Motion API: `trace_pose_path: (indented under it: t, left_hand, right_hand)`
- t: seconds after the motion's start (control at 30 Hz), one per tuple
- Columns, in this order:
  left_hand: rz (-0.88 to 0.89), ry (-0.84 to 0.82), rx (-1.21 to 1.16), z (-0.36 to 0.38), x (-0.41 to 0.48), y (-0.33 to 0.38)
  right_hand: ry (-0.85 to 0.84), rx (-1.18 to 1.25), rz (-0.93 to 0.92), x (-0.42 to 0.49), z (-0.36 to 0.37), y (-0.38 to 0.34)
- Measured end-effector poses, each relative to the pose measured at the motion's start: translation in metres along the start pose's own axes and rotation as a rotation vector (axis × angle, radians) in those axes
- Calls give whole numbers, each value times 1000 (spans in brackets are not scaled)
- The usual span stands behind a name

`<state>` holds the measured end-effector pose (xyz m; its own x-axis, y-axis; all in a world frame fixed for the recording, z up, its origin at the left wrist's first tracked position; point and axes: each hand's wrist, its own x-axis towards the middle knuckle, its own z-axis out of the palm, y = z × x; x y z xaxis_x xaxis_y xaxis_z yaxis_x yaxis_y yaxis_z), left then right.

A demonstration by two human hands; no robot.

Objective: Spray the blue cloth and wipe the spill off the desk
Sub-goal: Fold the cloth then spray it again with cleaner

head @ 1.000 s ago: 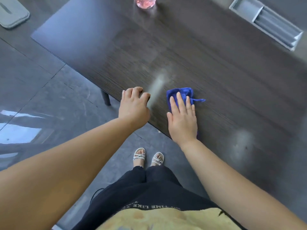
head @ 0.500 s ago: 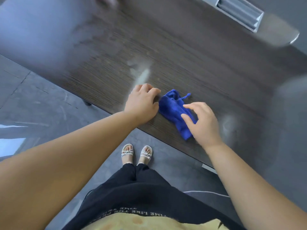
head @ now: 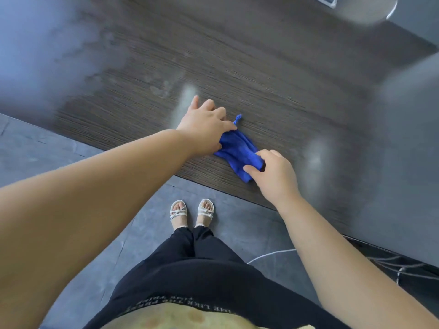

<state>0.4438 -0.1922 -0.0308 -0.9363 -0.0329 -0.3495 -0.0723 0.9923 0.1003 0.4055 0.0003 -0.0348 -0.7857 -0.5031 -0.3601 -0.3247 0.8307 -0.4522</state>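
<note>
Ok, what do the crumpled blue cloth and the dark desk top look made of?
Crumpled blue cloth: soft matte fabric, possibly microfibre; it bunches in limp folds.
Dark brown desk top: wood or wood-look laminate; fine straight grain lines, slight sheen with pale reflections.

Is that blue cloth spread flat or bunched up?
Bunched up: the blue cloth lies crumpled and creased on the dark wood desk, pinched at its ends by the left hand and the right hand.

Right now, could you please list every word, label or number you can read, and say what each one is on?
"ME LIKE": white print across the black garment, upside down in view.
The rest of that printed line is too blurred to read.
Nothing else legible shows.
</note>
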Motion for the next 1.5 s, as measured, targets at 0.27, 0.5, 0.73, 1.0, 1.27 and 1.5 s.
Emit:
trace_pose_path:
  t: [0.27, 0.5, 0.73, 1.0, 1.27, 1.5]
  left_hand:
    - [125, 308, -62, 9, -26, -10]
    - [77, 235, -185, 15, -35, -13]
    - [19, 287, -389, 2, -32, -19]
    - [-190, 97, -608, -72, -73, -64]
    - [-473, -2, -486, -53, -79, -127]
    - [-600, 274, -377, -16, -45, -166]
  right_hand:
    - [90, 4, -142, -7, 2, 2]
    - [83, 69, -139, -5, 1, -1]
    - [-108, 252, -88, 2, -24, -7]
    - [-457, 504, -258, 35, -80, -76]
    - [-485, 216, -314, 108, -42, -150]
    - [-95, 19, -362, 163, 2, -180]
